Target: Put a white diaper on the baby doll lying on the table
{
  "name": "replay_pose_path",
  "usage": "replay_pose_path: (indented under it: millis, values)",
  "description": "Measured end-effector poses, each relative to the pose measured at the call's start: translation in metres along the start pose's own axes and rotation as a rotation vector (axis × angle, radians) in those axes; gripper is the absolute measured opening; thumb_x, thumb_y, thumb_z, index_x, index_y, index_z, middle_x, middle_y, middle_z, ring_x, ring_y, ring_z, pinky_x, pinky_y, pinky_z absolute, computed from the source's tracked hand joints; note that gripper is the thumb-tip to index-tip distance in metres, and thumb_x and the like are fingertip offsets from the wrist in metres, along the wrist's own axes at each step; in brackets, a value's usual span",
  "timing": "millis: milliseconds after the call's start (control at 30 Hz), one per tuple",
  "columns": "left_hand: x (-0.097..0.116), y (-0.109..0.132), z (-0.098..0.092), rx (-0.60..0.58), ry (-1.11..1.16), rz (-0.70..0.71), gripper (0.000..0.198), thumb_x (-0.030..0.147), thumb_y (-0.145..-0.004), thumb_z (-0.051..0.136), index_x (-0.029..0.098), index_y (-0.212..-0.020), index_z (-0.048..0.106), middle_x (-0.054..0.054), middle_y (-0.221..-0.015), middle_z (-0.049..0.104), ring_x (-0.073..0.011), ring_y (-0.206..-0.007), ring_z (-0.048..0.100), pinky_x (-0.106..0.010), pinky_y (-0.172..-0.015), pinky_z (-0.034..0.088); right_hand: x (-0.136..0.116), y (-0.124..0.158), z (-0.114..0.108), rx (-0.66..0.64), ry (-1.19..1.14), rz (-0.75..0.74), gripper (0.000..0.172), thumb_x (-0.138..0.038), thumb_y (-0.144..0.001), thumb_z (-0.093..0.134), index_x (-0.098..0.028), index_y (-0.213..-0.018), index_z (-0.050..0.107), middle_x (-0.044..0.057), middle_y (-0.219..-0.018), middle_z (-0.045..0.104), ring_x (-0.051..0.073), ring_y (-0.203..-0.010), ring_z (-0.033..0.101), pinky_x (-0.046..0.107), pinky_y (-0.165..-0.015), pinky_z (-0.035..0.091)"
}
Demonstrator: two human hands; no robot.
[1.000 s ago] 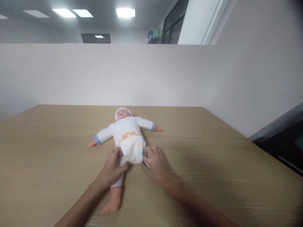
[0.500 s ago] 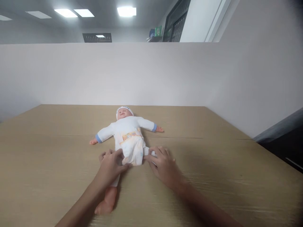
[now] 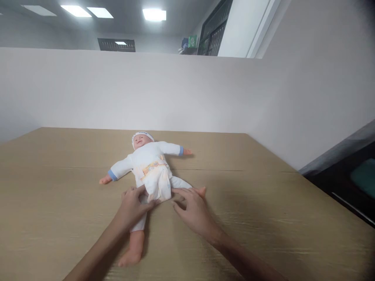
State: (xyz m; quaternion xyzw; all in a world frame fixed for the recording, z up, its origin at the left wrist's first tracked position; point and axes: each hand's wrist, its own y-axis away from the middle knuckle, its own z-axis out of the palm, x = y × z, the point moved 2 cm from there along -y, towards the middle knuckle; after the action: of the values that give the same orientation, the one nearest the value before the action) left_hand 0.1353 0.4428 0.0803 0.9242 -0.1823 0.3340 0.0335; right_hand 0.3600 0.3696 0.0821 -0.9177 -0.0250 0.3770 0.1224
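Note:
A baby doll (image 3: pixel 148 152) in a white outfit with blue cuffs and a white cap lies on its back, arms and legs spread. It wears a white diaper (image 3: pixel 160 185) with an orange patterned waistband. My left hand (image 3: pixel 133 207) is curled round the diaper's leg edge at the doll's thigh, thumb by the lower edge; part of the grip is hidden. On the other side, my right hand (image 3: pixel 193 208) has its thumb and fingers apart, with fingertips by the diaper's edge. One doll foot shows just past that hand's knuckles.
The doll rests on a wide tan tabletop (image 3: pixel 73 218) with a seam across it. Behind stands a pale partition (image 3: pixel 146 89). A dark object (image 3: pixel 345 183) lies beyond the table's right edge.
My right hand has come off the doll's leg and opened, uncovering the leg and foot. The doll is turned slightly on the table. My left hand stays at the diaper.

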Motion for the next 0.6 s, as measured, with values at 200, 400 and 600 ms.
replay_pose_path:
  millis: [200, 400, 600]
  values:
    - [-0.003, 0.001, 0.003, 0.013, 0.066, 0.005, 0.038, 0.061, -0.085, 0.078, 0.025, -0.095, 0.085, -0.005, -0.081, 0.075, -0.0328, -0.090, 0.063, -0.038, -0.081, 0.041, -0.002, -0.002, 0.022, -0.165, -0.361, 0.117, 0.041, -0.021, -0.081, 0.073, -0.023, -0.121, 0.071, 0.001, -0.081, 0.072, 0.025, -0.075, 0.072, 0.036, -0.067, 0.057]
    - [-0.006, -0.002, 0.005, -0.008, 0.084, 0.008, 0.040, 0.061, -0.084, 0.077, 0.023, -0.092, 0.086, -0.006, -0.078, 0.074, -0.0313, -0.090, 0.061, -0.038, -0.080, 0.042, -0.001, -0.007, 0.030, -0.150, -0.356, 0.090, 0.057, -0.034, -0.078, 0.082, -0.029, -0.132, 0.067, -0.005, -0.070, 0.056, 0.022, -0.064, 0.062, 0.037, -0.061, 0.053]
    - [-0.007, 0.000, 0.006, -0.018, 0.147, 0.037, 0.036, 0.055, -0.086, 0.077, 0.025, -0.101, 0.087, -0.007, -0.090, 0.078, -0.0352, -0.103, 0.060, -0.042, -0.091, 0.044, 0.005, -0.017, 0.031, -0.179, -0.384, 0.042, 0.042, -0.050, -0.080, 0.087, -0.035, -0.118, 0.074, 0.000, -0.083, 0.061, 0.024, -0.067, 0.063, 0.041, -0.062, 0.056]
